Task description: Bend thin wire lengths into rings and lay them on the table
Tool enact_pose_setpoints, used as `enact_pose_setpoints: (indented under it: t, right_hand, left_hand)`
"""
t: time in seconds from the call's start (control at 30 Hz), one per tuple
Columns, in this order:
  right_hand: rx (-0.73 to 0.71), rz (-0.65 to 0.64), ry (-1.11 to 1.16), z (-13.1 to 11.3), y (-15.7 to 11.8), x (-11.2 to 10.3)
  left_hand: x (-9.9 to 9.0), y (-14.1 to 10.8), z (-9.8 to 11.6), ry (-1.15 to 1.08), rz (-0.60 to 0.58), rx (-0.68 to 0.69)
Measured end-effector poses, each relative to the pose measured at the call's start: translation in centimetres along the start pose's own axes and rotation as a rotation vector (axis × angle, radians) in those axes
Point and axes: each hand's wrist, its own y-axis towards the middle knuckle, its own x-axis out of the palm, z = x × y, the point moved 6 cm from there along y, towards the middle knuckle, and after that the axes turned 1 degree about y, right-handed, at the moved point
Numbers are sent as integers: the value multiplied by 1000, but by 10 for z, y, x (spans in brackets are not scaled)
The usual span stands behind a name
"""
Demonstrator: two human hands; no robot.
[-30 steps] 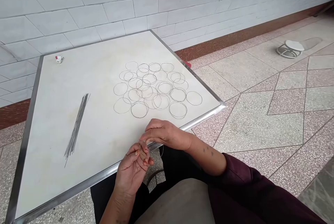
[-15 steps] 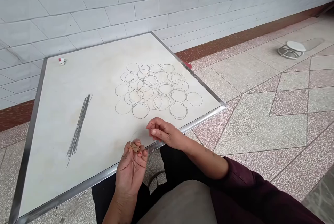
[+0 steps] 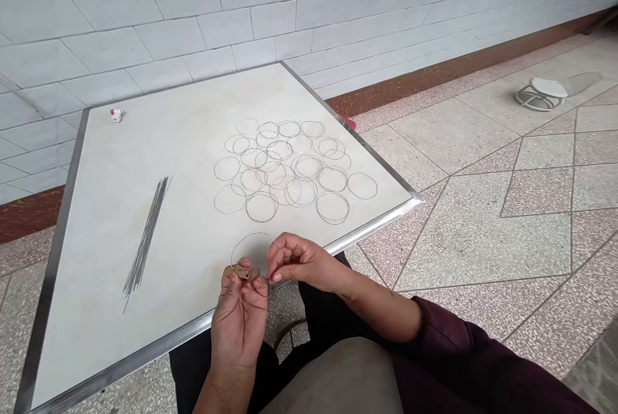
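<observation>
Grey wire loop (image 3: 251,233) sticks out from the left hand (image 3: 241,311), over the near edge of the white table (image 3: 193,150). Those fingers clamp it with a small brown scrap (image 3: 241,270). The right hand (image 3: 309,265) bunches its fingertips close beside; I cannot tell if they pinch wire. It looks light and springy, probably best held near its ends.
</observation>
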Motion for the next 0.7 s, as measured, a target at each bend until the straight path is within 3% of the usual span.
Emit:
enact_pose_setpoints:
  t: [0.23,0.7]
  right_hand:
    - [-22,53,-70,6,0,-2]
    - [-27,219,-18,14,-1,-9]
  left_hand:
    - [4,1,3,-3,0,17]
    - [-15,7,4,83,167,60]
